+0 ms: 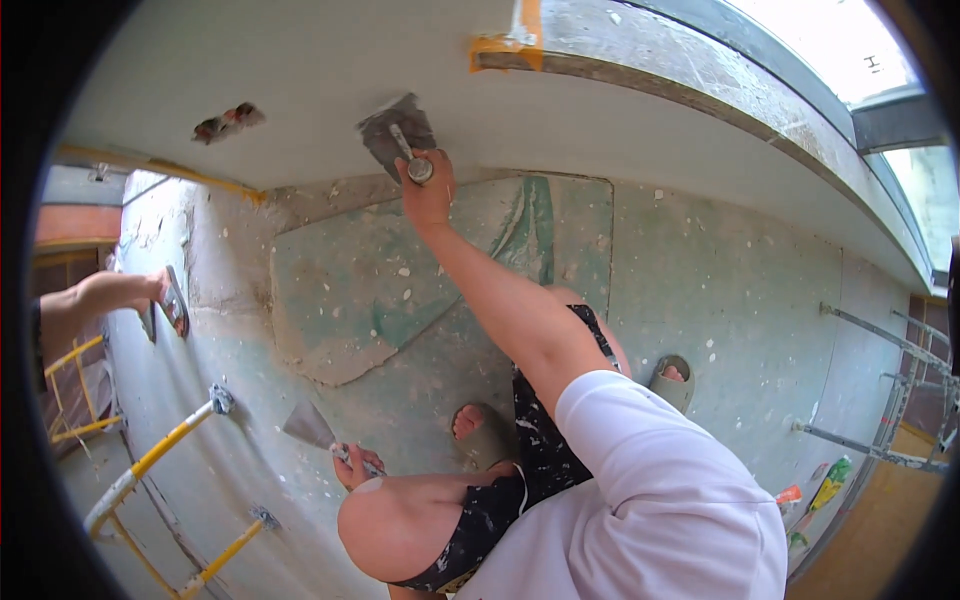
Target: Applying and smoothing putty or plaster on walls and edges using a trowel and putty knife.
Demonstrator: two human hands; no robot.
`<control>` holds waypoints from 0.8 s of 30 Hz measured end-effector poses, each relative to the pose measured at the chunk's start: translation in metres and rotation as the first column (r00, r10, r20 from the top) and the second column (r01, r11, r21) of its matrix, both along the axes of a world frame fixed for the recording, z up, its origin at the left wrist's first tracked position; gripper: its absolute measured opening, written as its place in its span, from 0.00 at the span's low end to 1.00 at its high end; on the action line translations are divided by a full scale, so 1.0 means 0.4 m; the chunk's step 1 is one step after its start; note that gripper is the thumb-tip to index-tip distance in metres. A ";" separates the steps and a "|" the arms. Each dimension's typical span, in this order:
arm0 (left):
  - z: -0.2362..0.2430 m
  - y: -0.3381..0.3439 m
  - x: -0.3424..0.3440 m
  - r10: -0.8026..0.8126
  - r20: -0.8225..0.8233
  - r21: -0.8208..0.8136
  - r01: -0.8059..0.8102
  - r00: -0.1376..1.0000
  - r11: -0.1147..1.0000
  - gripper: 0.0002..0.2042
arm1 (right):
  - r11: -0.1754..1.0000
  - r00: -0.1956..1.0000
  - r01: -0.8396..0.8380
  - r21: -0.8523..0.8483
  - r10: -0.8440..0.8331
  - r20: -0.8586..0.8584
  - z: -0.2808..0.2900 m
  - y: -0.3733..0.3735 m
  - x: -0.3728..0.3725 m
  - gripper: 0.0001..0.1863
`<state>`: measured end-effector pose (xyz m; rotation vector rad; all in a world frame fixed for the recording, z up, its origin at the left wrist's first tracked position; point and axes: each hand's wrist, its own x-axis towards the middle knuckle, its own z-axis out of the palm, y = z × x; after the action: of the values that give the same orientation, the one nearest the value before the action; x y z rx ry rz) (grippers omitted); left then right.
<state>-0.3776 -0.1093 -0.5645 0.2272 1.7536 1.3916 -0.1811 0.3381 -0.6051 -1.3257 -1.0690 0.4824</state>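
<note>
My right hand (425, 180) grips the handle of a flat plastering trowel (385, 130), its grey, smeared blade against the pale wall (320, 70) above the floor. A ragged hole (226, 123) is in the wall left of the trowel. My left hand (356, 462) is down beside my bent knee, closed round the handle of a wide putty knife (308, 426), blade pointing up and left. Orange masking tape (490, 55) edges the sill (650, 85) at upper right. Under me lies a greenish, speckled floor covering (430, 270) with a cut, curled sheet.
A co-worker's legs in slippers (110, 295) stand at left. Yellow scaffold frames (160, 452) stand at lower left, grey metal frames (870, 340) at right. Colourful packets (830, 485) lie by the right floor edge. A window (820, 40) is at upper right.
</note>
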 end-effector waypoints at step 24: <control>0.074 0.442 0.016 -0.806 0.185 0.573 0.605 0.563 0.554 0.12 | 0.014 0.015 -0.984 -0.178 1.000 -0.005 0.494 -0.191 0.085 0.10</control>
<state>-0.3711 0.0674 -0.5349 0.7588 0.7486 1.0556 -0.1470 0.2617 -0.4074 -0.3805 -2.0894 1.6125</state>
